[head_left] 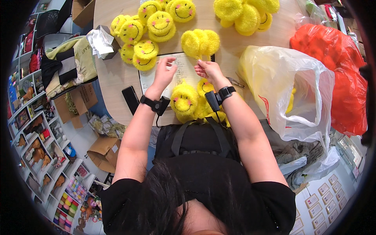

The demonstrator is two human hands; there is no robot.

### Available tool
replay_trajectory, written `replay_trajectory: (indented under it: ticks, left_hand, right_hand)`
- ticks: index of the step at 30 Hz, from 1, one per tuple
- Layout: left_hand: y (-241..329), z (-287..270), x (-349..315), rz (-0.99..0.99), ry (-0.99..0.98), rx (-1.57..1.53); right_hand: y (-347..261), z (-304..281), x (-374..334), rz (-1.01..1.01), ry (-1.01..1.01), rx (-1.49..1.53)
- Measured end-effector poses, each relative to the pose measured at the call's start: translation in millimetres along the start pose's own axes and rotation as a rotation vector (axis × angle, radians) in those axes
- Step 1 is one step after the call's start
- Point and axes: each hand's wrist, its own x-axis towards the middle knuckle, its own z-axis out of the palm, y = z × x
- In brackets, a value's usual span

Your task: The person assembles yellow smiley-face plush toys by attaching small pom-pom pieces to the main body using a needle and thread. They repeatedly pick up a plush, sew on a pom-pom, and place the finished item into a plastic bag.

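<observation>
My right hand (210,71) pinches the narrow lower end of a bunch of fuzzy yellow discs (200,42); no drawn faces show on this bunch. To its left, my left hand (165,71) hovers over an open notebook (149,78) with its fingers curled but apart, holding nothing. Between my forearms, near the table's front edge, lie fuzzy yellow smiley pieces (184,101) with pink cheeks. Further smiley pieces (160,26) are heaped beyond my left hand. Another yellow heap (247,19) lies at the far right.
A black phone (130,100) lies on the table (113,84) left of the notebook. A box with white tissues (101,42) stands at the left edge. A white plastic bag (270,78) and a filled red bag (329,51) are at the right. Shelves (43,145) line the left side.
</observation>
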Motion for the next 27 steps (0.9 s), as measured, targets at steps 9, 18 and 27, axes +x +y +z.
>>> replay_trajectory:
  ticks: [9,18,27]
  left_hand:
    - [57,52,46,0.559,-0.351,1.066]
    - [52,58,59,0.518,-0.332,0.887]
    - [78,46,16,0.563,-0.275,0.667]
  right_hand:
    - [6,-14,-35,-0.108,0.004,-0.228]
    - [20,-52,-82,-0.219,0.087,-0.343]
    - [17,-33,-77,-0.385,0.089,-0.282]
